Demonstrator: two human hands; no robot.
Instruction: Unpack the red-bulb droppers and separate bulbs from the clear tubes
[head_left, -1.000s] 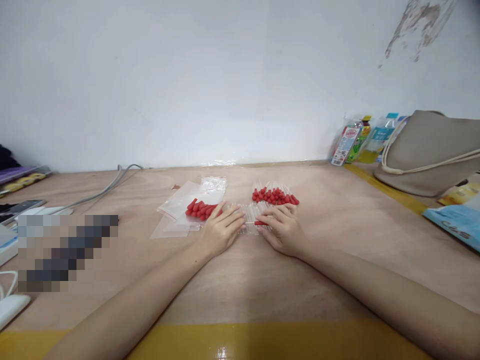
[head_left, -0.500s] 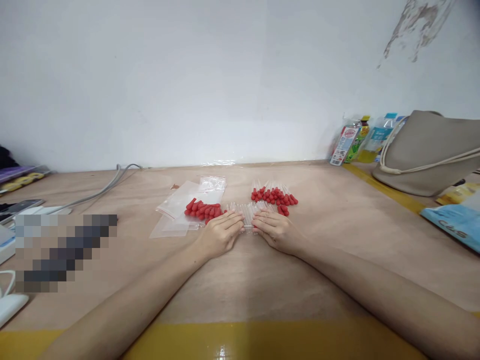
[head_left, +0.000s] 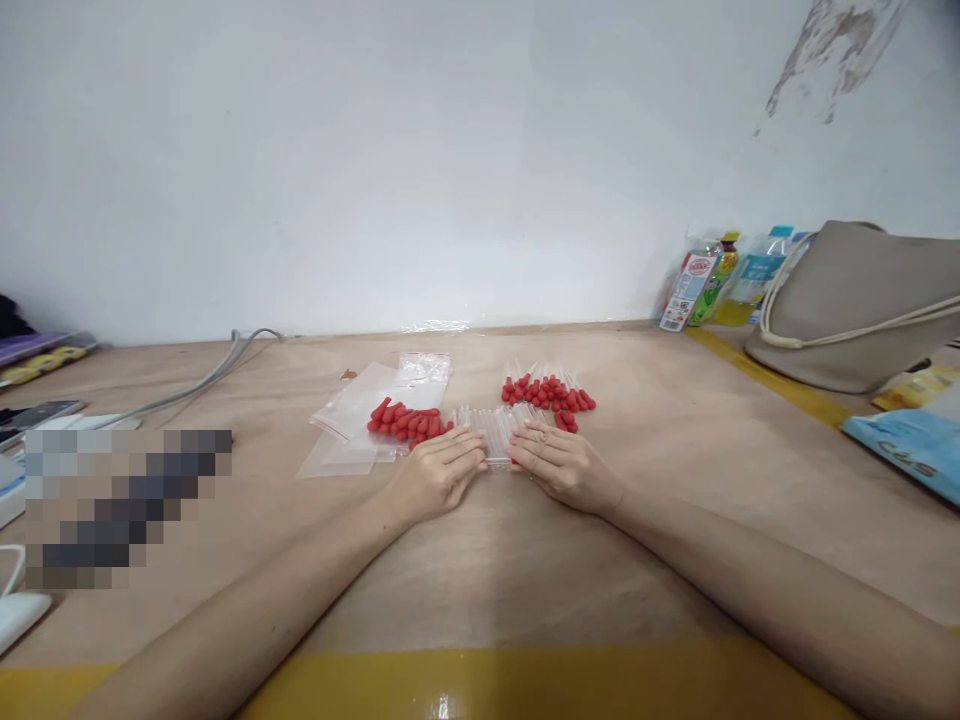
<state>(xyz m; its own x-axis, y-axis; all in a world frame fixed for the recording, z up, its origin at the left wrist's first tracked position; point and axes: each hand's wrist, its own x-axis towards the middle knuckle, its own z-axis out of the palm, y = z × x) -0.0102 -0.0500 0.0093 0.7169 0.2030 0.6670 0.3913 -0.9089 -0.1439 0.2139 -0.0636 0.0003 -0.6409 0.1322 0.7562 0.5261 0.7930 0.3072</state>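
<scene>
A row of clear glass tubes (head_left: 496, 432) lies on the table between my two hands. My left hand (head_left: 448, 466) is cupped over the left side of the tubes, its fingers together and bent onto them. From the right, my right hand (head_left: 561, 462) closes on the other side in the same way, with a bit of red under its fingertips. Both palms and the tube parts beneath them are hidden. Just beyond my left hand is a heap of red rubber bulbs (head_left: 405, 421). Behind my right hand lie droppers (head_left: 551, 390), clear tubes with red bulbs facing me.
Clear plastic zip bags (head_left: 352, 405) lie under and beside the loose bulbs. At the right stand drink bottles (head_left: 757, 275), a grey bag (head_left: 862, 300) and a blue packet (head_left: 911, 455). A grey cable (head_left: 202, 375) and a blurred-out item (head_left: 135, 505) are on the left.
My right hand has shifted slightly right and toward me, so more of the glass tubes shows between the hands. My left hand has hardly moved.
</scene>
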